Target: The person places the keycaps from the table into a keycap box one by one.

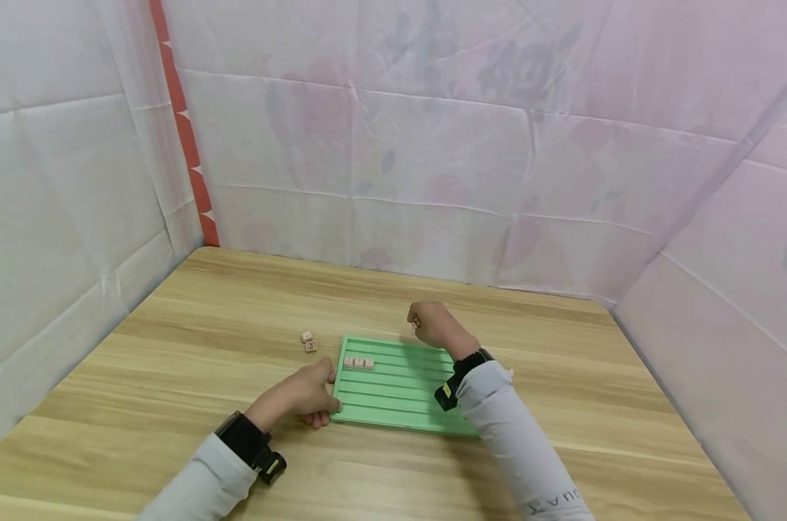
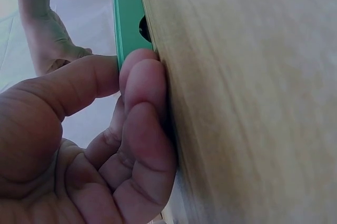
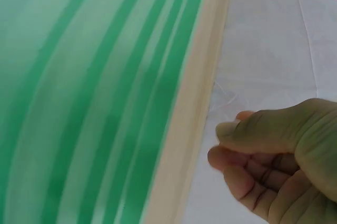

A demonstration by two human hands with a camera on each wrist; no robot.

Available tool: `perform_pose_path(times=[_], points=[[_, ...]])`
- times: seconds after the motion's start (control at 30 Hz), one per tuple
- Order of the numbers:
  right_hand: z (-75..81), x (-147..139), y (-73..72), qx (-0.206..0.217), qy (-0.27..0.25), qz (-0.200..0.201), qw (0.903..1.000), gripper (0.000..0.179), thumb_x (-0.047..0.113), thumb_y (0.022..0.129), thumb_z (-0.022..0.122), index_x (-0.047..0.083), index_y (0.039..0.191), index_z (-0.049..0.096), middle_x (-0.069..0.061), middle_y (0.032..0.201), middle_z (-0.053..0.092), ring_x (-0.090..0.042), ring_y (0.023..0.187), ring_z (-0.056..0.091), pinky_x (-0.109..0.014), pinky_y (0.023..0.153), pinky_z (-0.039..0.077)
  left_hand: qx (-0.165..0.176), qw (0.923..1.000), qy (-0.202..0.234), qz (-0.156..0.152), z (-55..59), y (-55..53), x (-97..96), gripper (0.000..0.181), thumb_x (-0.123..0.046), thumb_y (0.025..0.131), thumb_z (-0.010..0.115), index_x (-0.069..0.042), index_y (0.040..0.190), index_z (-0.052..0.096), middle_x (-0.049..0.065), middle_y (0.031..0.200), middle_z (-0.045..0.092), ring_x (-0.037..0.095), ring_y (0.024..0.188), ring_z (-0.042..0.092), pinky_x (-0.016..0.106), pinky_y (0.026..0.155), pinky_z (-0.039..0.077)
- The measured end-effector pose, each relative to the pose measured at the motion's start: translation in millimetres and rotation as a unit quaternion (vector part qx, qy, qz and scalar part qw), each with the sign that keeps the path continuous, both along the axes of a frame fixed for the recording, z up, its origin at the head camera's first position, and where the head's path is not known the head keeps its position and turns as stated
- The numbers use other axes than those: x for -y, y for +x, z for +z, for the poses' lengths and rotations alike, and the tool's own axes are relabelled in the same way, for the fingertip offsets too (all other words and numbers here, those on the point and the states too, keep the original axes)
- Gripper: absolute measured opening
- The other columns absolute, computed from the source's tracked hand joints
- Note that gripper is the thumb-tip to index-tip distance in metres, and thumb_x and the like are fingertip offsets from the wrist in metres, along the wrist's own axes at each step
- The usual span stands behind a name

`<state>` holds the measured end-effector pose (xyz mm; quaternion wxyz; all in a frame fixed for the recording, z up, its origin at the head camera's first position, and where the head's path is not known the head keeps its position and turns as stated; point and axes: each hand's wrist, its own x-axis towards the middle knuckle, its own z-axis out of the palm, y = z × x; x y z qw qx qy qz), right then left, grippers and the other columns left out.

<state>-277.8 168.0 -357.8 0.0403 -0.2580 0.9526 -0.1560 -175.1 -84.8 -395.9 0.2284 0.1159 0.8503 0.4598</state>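
A green ridged tray point(image 1: 393, 405) lies on the wooden table. My left hand point(image 1: 308, 391) grips its left edge near the front corner; in the left wrist view the thumb and curled fingers point(image 2: 145, 84) meet at the green rim. Three small pale tiles point(image 1: 358, 363) with dark marks sit side by side in an upper row at the tray's left end. Over the far side of the tray, my right hand point(image 1: 435, 325) pinches what looks like a small pale tile point(image 1: 416, 323), mostly hidden by the fingers. The right wrist view shows the thumb against the curled fingers point(image 3: 239, 179).
Two loose small tiles point(image 1: 309, 341) lie on the wooden table point(image 1: 237, 311) just left of the tray's far corner. White patterned sheets point(image 1: 432, 145) hang behind and on both sides, with a red strip point(image 1: 187, 137) at the back left.
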Motion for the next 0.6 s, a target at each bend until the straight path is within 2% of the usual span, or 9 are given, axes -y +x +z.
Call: perform_pose_path(times=[0.13, 0.4, 0.5, 0.6], points=[[-3.7, -2.2, 2.1, 0.003, -0.033, -0.007, 0.9994, 0.023, -0.009, 0.085, 0.055, -0.004, 0.107, 0.060, -0.010, 0.092, 0.059, -0.020, 0.078, 0.054, -0.034, 0.072, 0.047, -0.002, 1.0000, -0.001, -0.002, -1.1, -1.0, 0.8, 0.031, 0.002, 0.081, 0.067, 0.000, 0.095, 0.039, 0.010, 0.056, 0.058, 0.014, 0.041, 0.054, 0.025, 0.038, 0.044], [-9.0, -6.6, 5.3, 0.006, -0.093, 0.008, 0.9956, 0.020, -0.003, 0.089, 0.055, -0.005, 0.108, 0.059, -0.007, 0.083, 0.058, -0.018, 0.070, 0.052, -0.033, 0.065, 0.044, -0.005, 1.0000, -0.002, -0.007, -2.3, -2.0, 2.7, 0.032, 0.001, 0.081, 0.067, 0.000, 0.096, 0.039, 0.010, 0.056, 0.058, 0.014, 0.042, 0.055, 0.025, 0.038, 0.044], [-10.0, -7.4, 5.9, 0.019, -0.116, 0.009, 0.9930, 0.020, -0.001, 0.090, 0.055, -0.005, 0.109, 0.061, -0.005, 0.084, 0.060, -0.019, 0.073, 0.057, -0.032, 0.066, 0.046, -0.003, 1.0000, -0.002, -0.007, -2.3, -2.0, 3.4, 0.032, 0.001, 0.081, 0.067, 0.000, 0.097, 0.039, 0.010, 0.056, 0.059, 0.015, 0.042, 0.055, 0.025, 0.038, 0.044], [-9.8, -7.3, 6.2, 0.028, -0.129, 0.004, 0.9913, 0.019, 0.000, 0.089, 0.058, -0.004, 0.107, 0.063, -0.006, 0.089, 0.063, -0.020, 0.082, 0.060, -0.032, 0.070, 0.049, -0.004, 1.0000, -0.001, -0.005, -2.1, -2.4, 3.5, 0.032, 0.001, 0.080, 0.067, 0.000, 0.097, 0.039, 0.010, 0.056, 0.059, 0.015, 0.042, 0.055, 0.025, 0.038, 0.044]])
